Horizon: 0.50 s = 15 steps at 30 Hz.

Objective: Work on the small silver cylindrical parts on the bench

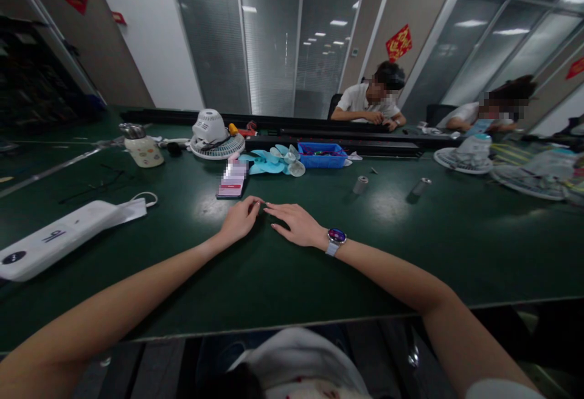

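Two bare hands, a left hand and a right hand, rest near the middle of the frame on a dark green table. The left thumb and forefinger come together at their tips; whether something thin is pinched between them cannot be told. The right fingers are loosely extended toward the left fingertips, thumb apart, grasping nothing that shows. A watch circles the right wrist.

Nearest to the left hand is a phone, lying flat, screen up, just above that hand and left of the frame's middle. Its long axis runs up the frame, the far end leaning slightly right and the near short end facing the left hand. Which end is its top cannot be told.

Just beside the phone's far end, blue fan blades lie next to a blue basket. Right of center stand two small metal cylinders, one nearly upright and the other farther right. A white fan part sits above the phone. At left, a long white case slants from lower left to upper right, below a patterned bottle. One co-worker sits in the upper right, another farther right.
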Each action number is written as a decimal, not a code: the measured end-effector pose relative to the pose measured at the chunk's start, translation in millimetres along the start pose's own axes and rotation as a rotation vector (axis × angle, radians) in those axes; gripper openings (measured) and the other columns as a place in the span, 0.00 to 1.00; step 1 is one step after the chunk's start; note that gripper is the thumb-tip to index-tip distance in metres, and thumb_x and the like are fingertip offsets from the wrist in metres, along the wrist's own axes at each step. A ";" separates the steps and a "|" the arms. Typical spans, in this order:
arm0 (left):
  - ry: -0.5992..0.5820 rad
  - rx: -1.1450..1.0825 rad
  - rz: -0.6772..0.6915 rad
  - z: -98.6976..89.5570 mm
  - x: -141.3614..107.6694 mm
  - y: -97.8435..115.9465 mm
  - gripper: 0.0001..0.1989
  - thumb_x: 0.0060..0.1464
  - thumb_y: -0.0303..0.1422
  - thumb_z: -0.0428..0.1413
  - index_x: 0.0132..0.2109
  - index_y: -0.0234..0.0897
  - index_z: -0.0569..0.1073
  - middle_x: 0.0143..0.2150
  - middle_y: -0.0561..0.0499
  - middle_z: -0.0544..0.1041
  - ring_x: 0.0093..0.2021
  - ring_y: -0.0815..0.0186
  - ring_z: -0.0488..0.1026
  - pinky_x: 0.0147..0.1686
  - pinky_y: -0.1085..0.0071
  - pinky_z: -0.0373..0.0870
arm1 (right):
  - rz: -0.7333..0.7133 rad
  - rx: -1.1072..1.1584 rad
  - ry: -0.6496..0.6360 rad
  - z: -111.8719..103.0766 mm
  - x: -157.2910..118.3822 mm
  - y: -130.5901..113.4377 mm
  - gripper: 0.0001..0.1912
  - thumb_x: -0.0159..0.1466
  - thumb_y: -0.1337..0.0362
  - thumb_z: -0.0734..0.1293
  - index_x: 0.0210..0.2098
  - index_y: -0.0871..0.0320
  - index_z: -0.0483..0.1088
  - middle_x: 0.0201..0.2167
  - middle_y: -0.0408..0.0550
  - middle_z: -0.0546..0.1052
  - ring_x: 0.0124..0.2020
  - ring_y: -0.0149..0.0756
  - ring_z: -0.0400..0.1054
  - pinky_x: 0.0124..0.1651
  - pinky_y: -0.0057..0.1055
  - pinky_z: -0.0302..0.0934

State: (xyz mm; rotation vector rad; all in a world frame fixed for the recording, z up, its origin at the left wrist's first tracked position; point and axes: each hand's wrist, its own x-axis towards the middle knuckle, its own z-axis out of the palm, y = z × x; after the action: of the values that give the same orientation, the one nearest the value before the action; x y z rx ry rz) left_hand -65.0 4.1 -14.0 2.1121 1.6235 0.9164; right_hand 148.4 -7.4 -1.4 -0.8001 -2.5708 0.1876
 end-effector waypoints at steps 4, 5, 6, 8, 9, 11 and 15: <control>-0.005 -0.011 -0.002 -0.1 0.4 -0.7 0.17 0.62 0.39 0.44 0.48 0.38 0.73 0.31 0.50 0.77 0.35 0.60 0.75 0.37 0.67 0.68 | -0.016 -0.005 -0.020 1.9 5.0 0.5 0.20 0.69 0.61 0.59 0.59 0.58 0.67 0.60 0.53 0.68 0.60 0.42 0.62 0.60 0.45 0.56; -0.006 -0.007 -0.002 -0.2 0.5 -0.8 0.17 0.62 0.39 0.44 0.48 0.38 0.73 0.31 0.50 0.77 0.35 0.60 0.75 0.36 0.67 0.68 | -0.014 -0.004 -0.013 2.5 5.8 0.8 0.19 0.69 0.63 0.59 0.57 0.58 0.69 0.59 0.53 0.70 0.59 0.42 0.63 0.59 0.44 0.57; -0.007 -0.002 0.000 -0.5 0.6 -0.9 0.17 0.62 0.39 0.44 0.48 0.38 0.73 0.31 0.50 0.77 0.35 0.60 0.75 0.36 0.68 0.68 | -0.008 0.001 -0.003 3.2 6.2 1.1 0.17 0.69 0.64 0.59 0.55 0.58 0.71 0.57 0.52 0.72 0.58 0.41 0.65 0.59 0.43 0.58; -0.009 0.010 0.002 -1.0 0.7 -0.8 0.17 0.62 0.39 0.44 0.48 0.38 0.73 0.31 0.50 0.76 0.34 0.61 0.75 0.35 0.68 0.67 | 0.018 0.026 0.021 5.1 6.1 2.7 0.16 0.68 0.67 0.60 0.52 0.55 0.73 0.53 0.49 0.75 0.55 0.39 0.68 0.57 0.41 0.60; -0.010 0.013 0.004 -1.3 0.6 -0.8 0.17 0.62 0.39 0.44 0.48 0.38 0.73 0.31 0.50 0.76 0.34 0.61 0.75 0.34 0.68 0.67 | 0.035 0.043 0.032 5.8 5.4 4.4 0.16 0.67 0.69 0.61 0.51 0.54 0.74 0.51 0.48 0.76 0.53 0.38 0.70 0.56 0.40 0.61; -0.012 0.014 0.009 -1.6 0.4 -1.2 0.17 0.62 0.39 0.44 0.49 0.38 0.73 0.32 0.50 0.76 0.34 0.61 0.75 0.34 0.68 0.67 | 0.067 0.063 0.064 4.8 2.3 11.0 0.17 0.66 0.71 0.62 0.50 0.53 0.74 0.48 0.47 0.78 0.49 0.37 0.72 0.54 0.38 0.63; -0.018 0.017 0.008 -1.3 0.2 -2.9 0.17 0.62 0.39 0.44 0.49 0.39 0.73 0.32 0.50 0.76 0.34 0.61 0.75 0.34 0.68 0.67 | 0.157 -0.046 0.228 -18.7 -14.3 43.3 0.17 0.66 0.71 0.61 0.51 0.52 0.74 0.47 0.46 0.78 0.47 0.40 0.72 0.53 0.40 0.63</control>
State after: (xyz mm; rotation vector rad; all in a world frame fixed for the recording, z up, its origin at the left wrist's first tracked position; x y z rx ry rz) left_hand -68.0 5.0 -14.8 2.1334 1.6214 0.8856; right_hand 189.3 20.1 -0.9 -0.9816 -2.3081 0.0796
